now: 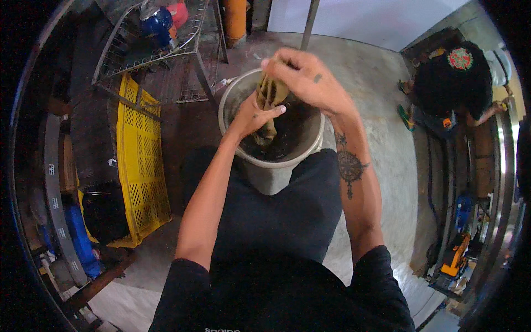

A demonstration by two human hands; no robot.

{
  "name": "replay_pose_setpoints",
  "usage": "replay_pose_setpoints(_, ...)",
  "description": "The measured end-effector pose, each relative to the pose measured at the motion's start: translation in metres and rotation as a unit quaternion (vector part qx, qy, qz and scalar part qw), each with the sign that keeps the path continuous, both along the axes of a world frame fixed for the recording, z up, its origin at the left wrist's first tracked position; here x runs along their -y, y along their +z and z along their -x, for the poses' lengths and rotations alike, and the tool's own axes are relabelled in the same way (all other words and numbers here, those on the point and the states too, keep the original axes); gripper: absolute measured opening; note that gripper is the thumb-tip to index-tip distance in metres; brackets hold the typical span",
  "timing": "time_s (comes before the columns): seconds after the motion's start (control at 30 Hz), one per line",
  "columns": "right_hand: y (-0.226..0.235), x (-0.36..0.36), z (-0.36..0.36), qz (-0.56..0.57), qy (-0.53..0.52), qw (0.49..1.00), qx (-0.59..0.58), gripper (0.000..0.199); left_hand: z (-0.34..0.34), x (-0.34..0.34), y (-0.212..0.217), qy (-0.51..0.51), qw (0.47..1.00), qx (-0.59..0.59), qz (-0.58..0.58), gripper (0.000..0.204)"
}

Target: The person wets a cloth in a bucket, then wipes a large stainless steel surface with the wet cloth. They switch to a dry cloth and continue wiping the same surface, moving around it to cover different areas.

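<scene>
A light grey bucket stands on the floor between my knees, with dark liquid inside. Over its mouth hangs a bunched olive-brown cloth, its lower end reaching down toward the liquid. My left hand is wrapped round the middle of the cloth, thumb pointing right. Higher up, my right hand grips the cloth's top end with curled fingers, slightly smeared by motion. Part of the cloth is hidden behind both hands.
A yellow perforated crate stands on its side at left, below a wire rack holding a blue item. An orange post rises behind. At far right a person in black bends over. An orange tool lies on the right shelf.
</scene>
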State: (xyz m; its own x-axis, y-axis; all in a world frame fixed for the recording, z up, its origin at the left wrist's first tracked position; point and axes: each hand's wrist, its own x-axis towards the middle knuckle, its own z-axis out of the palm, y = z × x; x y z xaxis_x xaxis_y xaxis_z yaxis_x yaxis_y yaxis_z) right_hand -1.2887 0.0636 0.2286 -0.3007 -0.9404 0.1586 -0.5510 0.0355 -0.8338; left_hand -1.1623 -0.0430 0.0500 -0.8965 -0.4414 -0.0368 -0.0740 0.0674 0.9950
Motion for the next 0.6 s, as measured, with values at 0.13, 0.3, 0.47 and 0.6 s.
replay_pose_setpoints(0.13, 0.041, -0.022, -0.013, 0.065, -0.096, 0.989, 0.093, 0.043, 0.011, 0.003, -0.04, 0.025, 0.994, 0.072, 0.082, 0.056)
replay_pose_setpoints(0.3, -0.01, -0.055, 0.0, 0.049, -0.241, 0.967, 0.066, 0.044, -0.001, 0.022, -0.086, 0.046, 0.989, -0.135, 0.023, 0.061)
replay_pose_setpoints(0.47, -0.168, -0.084, 0.016, -0.141, -0.267, 0.949, 0.093, 0.056, 0.012, 0.015, -0.024, 0.13, 0.991, 0.033, -0.009, 0.045)
replay_pose_setpoints(0.6, -0.241, -0.068, 0.024, -0.286, -0.301, 0.889, 0.192, 0.069, 0.018, 0.011, 0.004, 0.064, 0.992, 0.026, 0.109, 0.046)
